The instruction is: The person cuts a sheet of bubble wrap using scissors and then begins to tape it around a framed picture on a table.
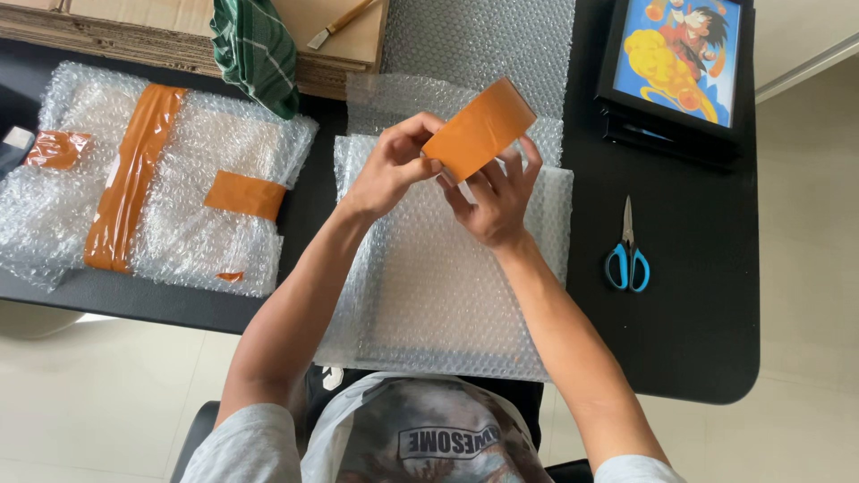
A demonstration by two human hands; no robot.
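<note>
Both my hands hold a roll of orange-brown packing tape (479, 132) above a flat item wrapped in bubble wrap (447, 286) on the black table (698, 340). My left hand (389, 165) pinches the roll's near edge with thumb and fingers. From below and behind, my right hand (492, 197) cups the roll with its fingers spread around it. The roll is tilted, its broad outer face toward the camera.
A bubble-wrapped parcel (152, 179) bound with orange tape lies at the left. Blue-handled scissors (628, 255) lie at the right, and a framed cartoon picture (682, 55) at the far right. Cardboard sheets (134, 27), a green cloth (258, 49) and a brush (338, 24) lie at the back.
</note>
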